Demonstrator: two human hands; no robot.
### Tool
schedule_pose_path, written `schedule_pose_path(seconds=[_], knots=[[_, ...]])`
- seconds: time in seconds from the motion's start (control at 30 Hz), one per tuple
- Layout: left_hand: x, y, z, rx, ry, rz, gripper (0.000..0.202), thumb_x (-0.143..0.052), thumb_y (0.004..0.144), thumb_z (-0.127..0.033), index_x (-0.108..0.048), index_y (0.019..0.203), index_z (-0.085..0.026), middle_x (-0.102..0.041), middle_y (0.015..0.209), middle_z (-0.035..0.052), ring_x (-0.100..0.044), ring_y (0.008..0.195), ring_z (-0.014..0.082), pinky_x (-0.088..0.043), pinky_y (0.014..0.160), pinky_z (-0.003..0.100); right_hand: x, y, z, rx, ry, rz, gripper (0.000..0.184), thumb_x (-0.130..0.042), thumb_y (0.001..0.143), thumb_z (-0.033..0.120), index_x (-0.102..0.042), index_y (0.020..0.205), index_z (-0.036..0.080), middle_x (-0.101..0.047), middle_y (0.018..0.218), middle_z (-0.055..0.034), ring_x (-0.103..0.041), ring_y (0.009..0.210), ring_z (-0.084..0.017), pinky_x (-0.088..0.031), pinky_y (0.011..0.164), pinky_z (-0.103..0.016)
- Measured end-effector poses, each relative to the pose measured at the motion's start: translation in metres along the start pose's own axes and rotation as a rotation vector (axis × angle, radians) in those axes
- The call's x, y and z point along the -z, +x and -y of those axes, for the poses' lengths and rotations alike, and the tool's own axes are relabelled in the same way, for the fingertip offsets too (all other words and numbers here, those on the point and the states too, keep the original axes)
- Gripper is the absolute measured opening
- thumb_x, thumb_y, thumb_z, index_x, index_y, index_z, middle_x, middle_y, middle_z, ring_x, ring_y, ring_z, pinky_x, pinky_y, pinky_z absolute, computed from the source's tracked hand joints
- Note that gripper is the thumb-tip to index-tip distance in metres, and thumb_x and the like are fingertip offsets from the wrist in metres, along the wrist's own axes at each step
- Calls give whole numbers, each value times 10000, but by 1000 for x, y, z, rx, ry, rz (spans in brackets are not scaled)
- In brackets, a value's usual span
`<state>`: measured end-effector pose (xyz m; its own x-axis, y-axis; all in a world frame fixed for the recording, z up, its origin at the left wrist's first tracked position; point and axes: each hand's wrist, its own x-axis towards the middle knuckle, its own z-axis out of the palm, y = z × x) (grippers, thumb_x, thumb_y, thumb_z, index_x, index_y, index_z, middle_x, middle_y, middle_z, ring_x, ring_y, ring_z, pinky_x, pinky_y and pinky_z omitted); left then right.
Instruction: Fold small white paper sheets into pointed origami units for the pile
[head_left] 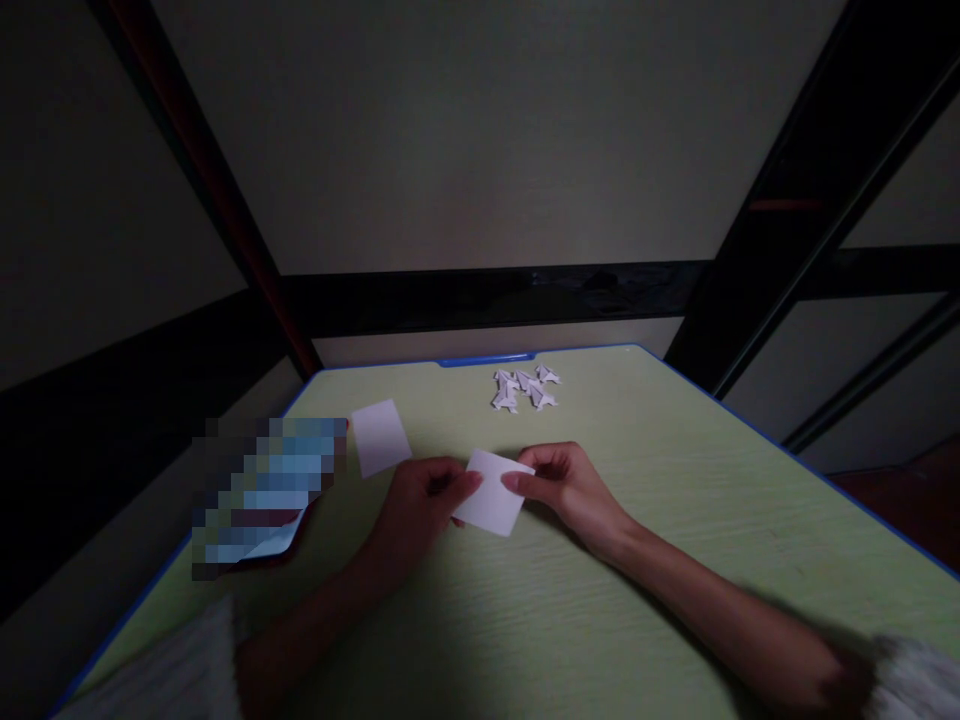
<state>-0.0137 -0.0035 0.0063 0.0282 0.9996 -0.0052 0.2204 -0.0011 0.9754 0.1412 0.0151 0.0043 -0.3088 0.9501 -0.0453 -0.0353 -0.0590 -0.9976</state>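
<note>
A small white square of paper (491, 505) is held up over the table between my two hands. My left hand (431, 497) pinches its left edge, thumb on top and fingers underneath. On the opposite edge, my right hand (564, 490) grips it the same way, the thumb lying across the paper's face. The sheet looks flat, and I cannot make out any crease in it. Beyond the hands, several small folded white paper figures (525, 385) lie in a close group. Another white sheet of paper (381, 437) rests flat to the left of my left hand.
The pale green tabletop (675, 460) has a blue rim, with a blue raised piece (487, 360) at its far edge. At the left lies a device-like object (277, 500), its surface blurred by pixels. A panelled wall (487, 150) stands directly behind the table.
</note>
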Motion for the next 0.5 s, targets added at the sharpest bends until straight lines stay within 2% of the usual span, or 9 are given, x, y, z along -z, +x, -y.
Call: schedule_pose_path(seconds=[0.07, 0.2, 0.27, 0.4, 0.47, 0.5], knots=[[1, 0, 0, 23, 6, -8, 229, -568, 608, -287, -499, 444, -144, -430, 332, -65, -382, 326, 58, -276, 348, 168, 0, 0, -1, -14, 71, -43, 174, -663, 527, 240, -547, 488, 116, -496, 432, 34, -374, 409, -51, -235, 431, -212], [0, 0, -2, 59, 8, 85, 209, -595, 585, -251, -502, 431, -144, -502, 352, -45, -453, 336, 73, -335, 376, 176, -1, 1, -3, -10, 207, -110, 196, -704, 478, 234, -549, 479, 114, -519, 436, 32, -402, 413, -53, -250, 438, -209], [-1, -2, -4, 49, 3, 83, 213, -602, 578, -233, -500, 415, -144, -508, 346, -42, -466, 336, 77, -334, 378, 175, -1, 1, -3, 0, 248, -128, 181, -707, 483, 221, -563, 487, 110, -530, 441, 28, -414, 421, -52, -262, 438, -201], [-2, -4, -6, 42, -45, -43, 221, -618, 566, -234, -513, 397, -138, -505, 331, -35, -471, 339, 82, -328, 382, 180, 3, 3, 3, 40, 403, -181, 114, -676, 530, 152, -579, 490, 108, -525, 426, 30, -406, 413, -33, -291, 424, -167], [-1, -3, -4, 37, -141, -99, 246, -607, 591, -249, -514, 394, -134, -528, 351, -21, -471, 365, 75, -349, 419, 180, 10, 6, 6, 3, 622, -212, 102, -647, 554, 117, -565, 493, 118, -523, 432, 37, -414, 413, -25, -323, 425, -143], [-1, -3, -3, 35, -225, -130, 243, -604, 598, -262, -519, 410, -134, -531, 361, -25, -471, 373, 72, -350, 422, 177, 13, 7, 7, -66, 750, -222, 89, -629, 572, 105, -564, 514, 126, -528, 446, 42, -422, 416, -23, -346, 438, -136]])
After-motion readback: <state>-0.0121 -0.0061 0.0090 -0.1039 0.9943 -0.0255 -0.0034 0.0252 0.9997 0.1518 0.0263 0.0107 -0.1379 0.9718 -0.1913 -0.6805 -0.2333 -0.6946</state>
